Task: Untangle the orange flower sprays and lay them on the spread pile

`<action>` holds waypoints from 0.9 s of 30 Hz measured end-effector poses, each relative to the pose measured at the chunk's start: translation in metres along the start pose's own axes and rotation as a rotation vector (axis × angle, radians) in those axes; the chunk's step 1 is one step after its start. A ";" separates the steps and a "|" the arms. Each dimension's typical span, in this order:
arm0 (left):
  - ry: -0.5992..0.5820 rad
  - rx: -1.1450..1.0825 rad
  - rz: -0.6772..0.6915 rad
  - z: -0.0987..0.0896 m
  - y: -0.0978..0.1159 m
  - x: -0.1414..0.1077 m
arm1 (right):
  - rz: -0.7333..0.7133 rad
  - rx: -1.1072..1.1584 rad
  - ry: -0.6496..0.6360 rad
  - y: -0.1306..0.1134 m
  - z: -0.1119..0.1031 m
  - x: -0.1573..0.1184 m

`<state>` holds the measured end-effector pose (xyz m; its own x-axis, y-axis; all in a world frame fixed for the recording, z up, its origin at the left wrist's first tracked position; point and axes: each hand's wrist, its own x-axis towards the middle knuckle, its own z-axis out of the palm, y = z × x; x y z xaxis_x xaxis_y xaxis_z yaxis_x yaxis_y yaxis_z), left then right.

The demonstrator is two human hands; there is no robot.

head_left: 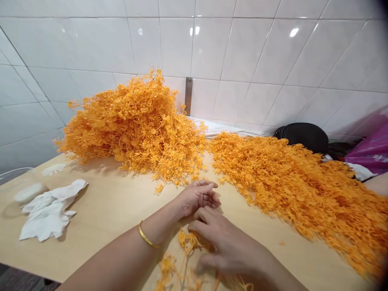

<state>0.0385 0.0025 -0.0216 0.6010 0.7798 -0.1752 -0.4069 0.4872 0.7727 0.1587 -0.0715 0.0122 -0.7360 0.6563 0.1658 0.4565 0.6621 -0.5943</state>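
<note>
My left hand (198, 198) is turned palm inward above the table, its fingers loosely curled with a gap under the thumb and nothing visible in it. Close below and to its right is my right hand (226, 238), back up, smeared by motion. Its fingertips are partly hidden, so what they hold, if anything, does not show. Beside and beneath the right hand are several orange artificial flower sprigs (188, 241) with thin stems, blurred near the bottom edge. A gold bangle (145, 236) circles my left wrist.
A tall heap of orange artificial flowers (133, 125) stands at the back left; a lower, wide pile (291, 182) covers the right. White crumpled tissue (53, 210) lies left on the wooden table (112, 214). A black case (303, 136) and purple bag (371, 141) sit against the tiled wall (100, 44).
</note>
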 end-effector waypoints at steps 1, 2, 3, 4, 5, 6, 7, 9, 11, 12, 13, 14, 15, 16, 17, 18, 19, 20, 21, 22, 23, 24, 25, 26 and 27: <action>-0.004 -0.006 -0.003 -0.001 0.001 0.000 | 0.025 -0.087 0.022 0.001 0.005 0.001; -0.007 -0.009 -0.005 -0.002 0.003 0.000 | 0.057 -0.134 0.052 0.005 0.009 0.003; -0.008 -0.008 -0.005 -0.004 0.004 0.000 | 0.089 -0.133 0.089 0.009 0.012 0.004; -0.005 0.000 -0.007 -0.005 0.005 0.001 | 0.118 -0.085 0.122 0.014 0.012 0.005; 0.005 0.013 -0.007 -0.007 0.007 0.002 | 0.148 -0.002 0.163 0.020 0.011 0.005; 0.022 0.023 0.001 -0.009 0.008 0.003 | 0.182 0.099 0.217 0.026 0.009 0.006; 0.046 0.028 0.018 -0.011 0.009 0.003 | 0.220 0.205 0.278 0.031 0.006 0.006; 0.105 0.005 0.079 -0.014 0.013 0.004 | 0.306 0.392 0.427 0.039 -0.001 0.006; 0.188 -0.044 0.160 -0.016 0.018 0.004 | 0.379 0.497 0.602 0.043 -0.007 0.005; 0.229 -0.063 0.202 -0.016 0.021 0.004 | 0.402 0.521 0.680 0.044 -0.009 0.005; 0.267 -0.072 0.239 -0.016 0.024 0.003 | 0.415 0.529 0.745 0.044 -0.011 0.005; 0.297 -0.073 0.265 -0.015 0.026 0.002 | 0.419 0.522 0.800 0.044 -0.012 0.004; 0.318 -0.068 0.283 -0.015 0.028 0.002 | 0.417 0.506 0.848 0.045 -0.012 0.004; 0.320 -0.063 0.289 -0.015 0.029 0.001 | 0.411 0.490 0.891 0.045 -0.012 0.004; 0.311 -0.061 0.284 -0.014 0.029 0.001 | 0.404 0.478 0.936 0.045 -0.012 0.003; 0.292 -0.055 0.266 -0.014 0.028 0.002 | 0.397 0.476 0.981 0.046 -0.012 0.003; 0.270 -0.043 0.244 -0.014 0.027 0.002 | 0.391 0.486 1.026 0.047 -0.013 0.003; 0.242 -0.019 0.215 -0.014 0.024 0.002 | 0.385 0.504 1.067 0.049 -0.013 0.003; 0.211 0.014 0.183 -0.013 0.022 0.002 | 0.382 0.519 1.103 0.050 -0.013 0.003; 0.175 0.051 0.152 -0.012 0.019 0.001 | 0.382 0.523 1.131 0.052 -0.014 0.003; 0.140 0.080 0.125 -0.009 0.016 -0.001 | 0.387 0.510 1.151 0.053 -0.014 0.004; 0.107 0.086 0.100 -0.006 0.013 -0.004 | 0.398 0.477 1.159 0.054 -0.014 0.004; 0.079 0.071 0.078 -0.002 0.011 -0.007 | 0.411 0.419 1.160 0.055 -0.014 0.004; 0.056 0.046 0.051 0.003 0.008 -0.009 | 0.422 0.340 1.150 0.055 -0.013 0.003; 0.043 0.024 0.027 0.007 0.005 -0.012 | 0.425 0.246 1.123 0.055 -0.011 0.003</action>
<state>0.0342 -0.0066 -0.0111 0.5597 0.8089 -0.1799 -0.4056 0.4568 0.7917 0.1868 -0.0293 -0.0109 0.3441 0.8314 0.4364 0.3588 0.3131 -0.8793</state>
